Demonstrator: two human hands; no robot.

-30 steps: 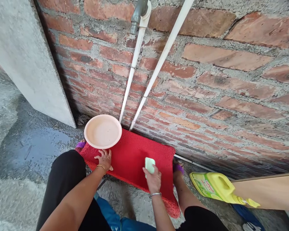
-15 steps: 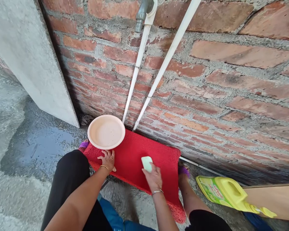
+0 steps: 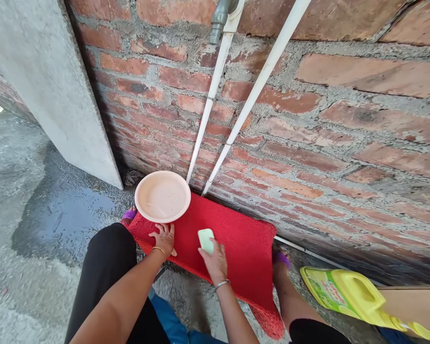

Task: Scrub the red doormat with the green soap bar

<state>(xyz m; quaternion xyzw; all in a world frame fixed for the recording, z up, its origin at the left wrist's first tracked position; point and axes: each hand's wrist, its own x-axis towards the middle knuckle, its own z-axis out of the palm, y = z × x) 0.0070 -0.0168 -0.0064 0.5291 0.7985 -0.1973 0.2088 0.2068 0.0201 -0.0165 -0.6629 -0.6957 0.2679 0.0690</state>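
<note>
A red mat (image 3: 232, 239) with a shaggy edge is draped over a low support between my legs; what holds it up is hidden. My right hand (image 3: 215, 263) grips a pale green rounded block (image 3: 206, 240), which looks like a bar of soap or a brush, against the middle of the mat. My left hand (image 3: 164, 239) lies with spread fingers on the mat's near left part, just below a pale pink basin (image 3: 163, 197). The basin rests on the mat's far left corner and seems to hold some water.
A brick wall (image 3: 290, 138) rises right behind the mat, with two white pipes (image 3: 209, 102) and a grey tap (image 3: 219, 21). A concrete slab (image 3: 57, 86) stands at the left beside wet floor (image 3: 68, 210). On the right lies a yellow detergent jug (image 3: 344, 291) near a brown board (image 3: 412, 306).
My right hand has slid the pale green block leftward across the mat, closer to my left hand. My left hand stays in place. The whole view has shifted slightly.
</note>
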